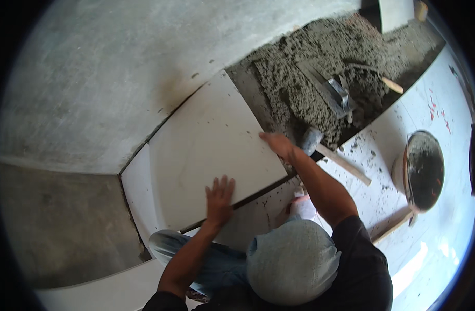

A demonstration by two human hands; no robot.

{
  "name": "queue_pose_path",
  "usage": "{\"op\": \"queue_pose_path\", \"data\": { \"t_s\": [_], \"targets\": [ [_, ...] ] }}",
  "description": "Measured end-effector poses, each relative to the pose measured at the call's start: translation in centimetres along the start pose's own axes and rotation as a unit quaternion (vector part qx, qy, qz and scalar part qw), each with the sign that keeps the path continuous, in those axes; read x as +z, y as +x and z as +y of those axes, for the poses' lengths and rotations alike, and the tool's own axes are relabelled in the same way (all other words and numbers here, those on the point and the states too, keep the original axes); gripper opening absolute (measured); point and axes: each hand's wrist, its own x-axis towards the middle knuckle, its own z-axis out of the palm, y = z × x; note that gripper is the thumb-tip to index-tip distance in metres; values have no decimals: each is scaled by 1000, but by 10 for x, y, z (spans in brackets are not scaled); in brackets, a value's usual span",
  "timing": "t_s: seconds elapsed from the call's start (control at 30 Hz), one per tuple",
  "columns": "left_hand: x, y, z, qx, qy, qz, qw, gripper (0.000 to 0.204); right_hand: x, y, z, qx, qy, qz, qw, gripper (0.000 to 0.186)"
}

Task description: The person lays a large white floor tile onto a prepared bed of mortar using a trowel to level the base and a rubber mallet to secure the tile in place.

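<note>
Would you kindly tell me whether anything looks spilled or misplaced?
Yes: grey mortar crumbs litter the white floor tiles beside the grey-headed wooden mallet, outside the grey mortar bed, so they look spilled. Dark specks also dot the large white tile.

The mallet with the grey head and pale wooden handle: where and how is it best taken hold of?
Probably on the outer half of the pale, straight wooden handle, coming from above on the person's right, gripping across it. That slim end lies uncovered over the white tiled floor, while the bulky grey head sits close to the right hand.
</note>
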Motion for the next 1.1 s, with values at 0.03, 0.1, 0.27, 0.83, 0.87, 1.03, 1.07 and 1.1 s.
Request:
{"op": "queue_pose_path", "data": {
  "t_s": [0.03,0.1,0.27,0.83,0.87,1.03,1.07,1.1],
  "targets": [
    [-20,-1,-7,34,2,30,999,76,6,-4,-13,-22,29,7,999,50],
    [-76,-1,-25,60,2,99,993,70,29,-19,-59,-72,84,14,994,41],
    [-206,31,-88,40,172,297,938,33,74,-28,-199,-98,163,-45,981,24],
    [-321,132,-152,4,199,340,919,25,48,40,-273,-192,-59,-42,979,76],
    [-323,143,-152,-5,191,344,919,25,17,38,-259,-193,-159,64,966,79],
    [-340,152,-150,-52,177,322,929,25,-191,45,-96,89,-587,505,626,76],
    [-339,146,-154,-54,179,317,930,25,-211,39,-74,115,-581,478,649,78],
    [-335,134,-161,-45,169,326,929,23,-202,27,-69,128,-566,429,692,75]
  ]
}}
